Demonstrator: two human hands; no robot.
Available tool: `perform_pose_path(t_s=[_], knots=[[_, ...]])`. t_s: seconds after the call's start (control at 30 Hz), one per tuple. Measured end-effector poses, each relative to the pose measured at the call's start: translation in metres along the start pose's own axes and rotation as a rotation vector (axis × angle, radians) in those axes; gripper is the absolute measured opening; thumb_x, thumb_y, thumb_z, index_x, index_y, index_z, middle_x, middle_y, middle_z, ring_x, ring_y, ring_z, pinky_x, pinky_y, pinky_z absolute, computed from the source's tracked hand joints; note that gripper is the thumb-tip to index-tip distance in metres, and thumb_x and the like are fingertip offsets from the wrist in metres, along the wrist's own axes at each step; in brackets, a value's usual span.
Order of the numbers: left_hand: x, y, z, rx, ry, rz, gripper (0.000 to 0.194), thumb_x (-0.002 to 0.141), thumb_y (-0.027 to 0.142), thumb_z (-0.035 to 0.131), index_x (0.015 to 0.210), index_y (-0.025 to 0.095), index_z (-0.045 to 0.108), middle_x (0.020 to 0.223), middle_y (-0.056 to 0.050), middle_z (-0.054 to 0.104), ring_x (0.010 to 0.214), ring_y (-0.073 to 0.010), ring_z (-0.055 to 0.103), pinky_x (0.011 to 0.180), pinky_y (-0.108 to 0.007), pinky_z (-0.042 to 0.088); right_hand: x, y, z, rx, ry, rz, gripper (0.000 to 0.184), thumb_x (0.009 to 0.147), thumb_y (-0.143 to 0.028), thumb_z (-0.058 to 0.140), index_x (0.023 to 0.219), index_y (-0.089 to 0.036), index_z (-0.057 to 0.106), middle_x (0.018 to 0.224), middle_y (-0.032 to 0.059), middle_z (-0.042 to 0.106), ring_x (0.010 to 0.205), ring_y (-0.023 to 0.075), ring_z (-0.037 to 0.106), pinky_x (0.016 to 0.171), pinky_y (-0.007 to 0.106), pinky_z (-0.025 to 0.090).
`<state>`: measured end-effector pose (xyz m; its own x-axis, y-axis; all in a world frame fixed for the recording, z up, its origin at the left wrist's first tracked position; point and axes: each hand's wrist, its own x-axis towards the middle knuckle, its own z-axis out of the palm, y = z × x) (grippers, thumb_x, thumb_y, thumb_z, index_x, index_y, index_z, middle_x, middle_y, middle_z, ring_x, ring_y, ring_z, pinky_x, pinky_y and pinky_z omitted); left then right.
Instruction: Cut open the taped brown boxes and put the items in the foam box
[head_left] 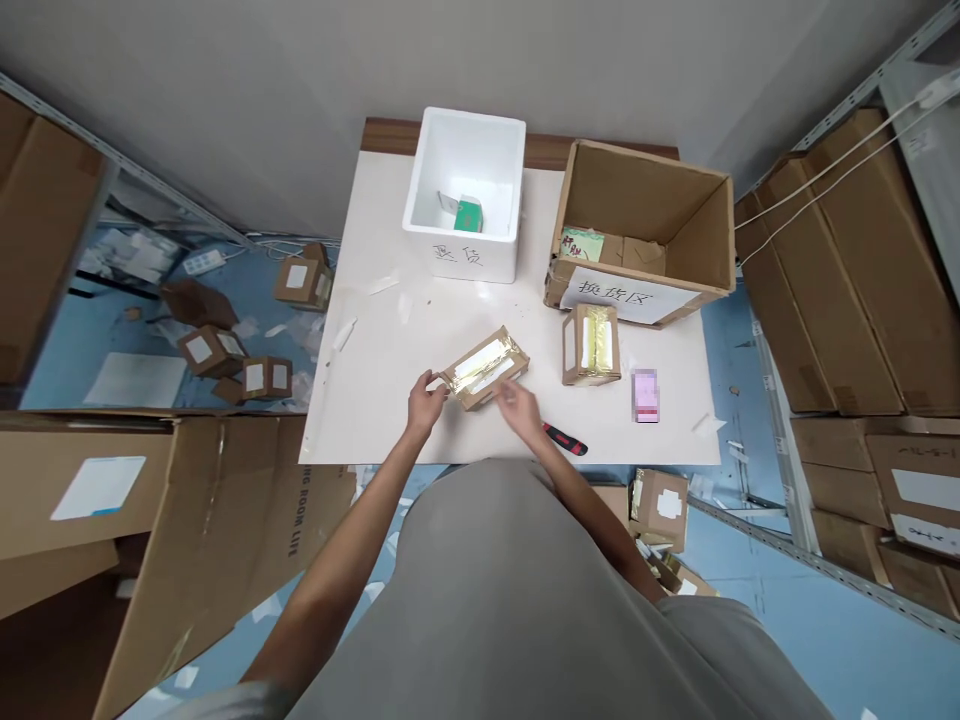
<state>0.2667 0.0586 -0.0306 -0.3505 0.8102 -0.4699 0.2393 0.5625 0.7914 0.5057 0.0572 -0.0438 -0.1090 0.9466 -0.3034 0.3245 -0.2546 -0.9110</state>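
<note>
A small cardboard box wrapped in shiny clear tape lies tilted on the white table in front of me. My left hand is closed at its left end, with the fingers pinching the edge there. At the box's near right side, my right hand has its bent fingers against the cardboard; they are slightly blurred. Just right of that hand lies a red and black utility knife, partly hidden by the wrist. A second taped cardboard box stands farther right.
A white foam box holding a green packet stands at the back. Beside it is a large open carton with items inside. A pinkish, pixelated item lies near the table's right side. Shelves and cartons flank the table.
</note>
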Motion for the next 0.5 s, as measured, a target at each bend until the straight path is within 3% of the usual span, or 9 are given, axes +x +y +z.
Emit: perform_pose_path(t_s=[0.07,0.1,0.2,0.33,0.5], knots=[[-0.007,-0.016,-0.019,-0.033,0.004,-0.083,0.079,0.098,0.023,0.064,0.175,0.011,0.051,0.176,-0.025,0.06,0.131,-0.0327,0.081,0.114,-0.047,0.067,0.018,0.0,-0.02,-0.085,0.234,-0.053,0.049,0.108,-0.034,0.057,0.15,-0.019,0.077,0.151,0.0191,0.078,0.137,0.0357,0.078,0.125,0.056,0.062],[-0.011,-0.023,-0.023,-0.037,-0.011,-0.112,0.078,0.096,0.022,0.065,0.173,0.012,0.054,0.177,-0.024,0.059,0.135,-0.0335,0.08,0.116,-0.047,0.066,0.028,0.001,-0.03,-0.114,0.277,-0.044,0.055,0.106,-0.029,0.055,0.156,-0.016,0.073,0.16,0.0213,0.072,0.148,0.036,0.071,0.132,0.057,0.055],[-0.02,-0.038,-0.024,-0.016,-0.092,-0.133,0.07,0.09,0.021,0.072,0.159,0.015,0.069,0.173,-0.023,0.064,0.14,-0.0372,0.077,0.124,-0.05,0.061,0.053,0.005,-0.047,-0.114,0.179,0.067,0.066,0.093,-0.017,0.058,0.158,-0.016,0.071,0.164,0.0196,0.071,0.156,0.035,0.065,0.14,0.057,0.046],[-0.022,-0.045,-0.016,-0.026,-0.197,-0.119,0.073,0.078,0.015,0.077,0.151,0.014,0.074,0.165,-0.021,0.072,0.136,-0.0382,0.079,0.123,-0.051,0.061,0.049,0.017,-0.033,-0.088,0.071,0.133,0.061,0.086,-0.014,0.062,0.144,-0.022,0.076,0.153,0.0125,0.08,0.143,0.0314,0.073,0.132,0.052,0.055],[-0.01,-0.056,-0.033,-0.018,-0.212,-0.078,0.077,0.073,0.015,0.078,0.15,0.016,0.072,0.155,-0.016,0.079,0.138,-0.0356,0.076,0.125,-0.049,0.058,0.0,0.038,-0.004,-0.087,0.062,0.22,0.05,0.083,-0.02,0.071,0.133,-0.021,0.078,0.134,0.013,0.086,0.124,0.0306,0.081,0.121,0.052,0.063]])
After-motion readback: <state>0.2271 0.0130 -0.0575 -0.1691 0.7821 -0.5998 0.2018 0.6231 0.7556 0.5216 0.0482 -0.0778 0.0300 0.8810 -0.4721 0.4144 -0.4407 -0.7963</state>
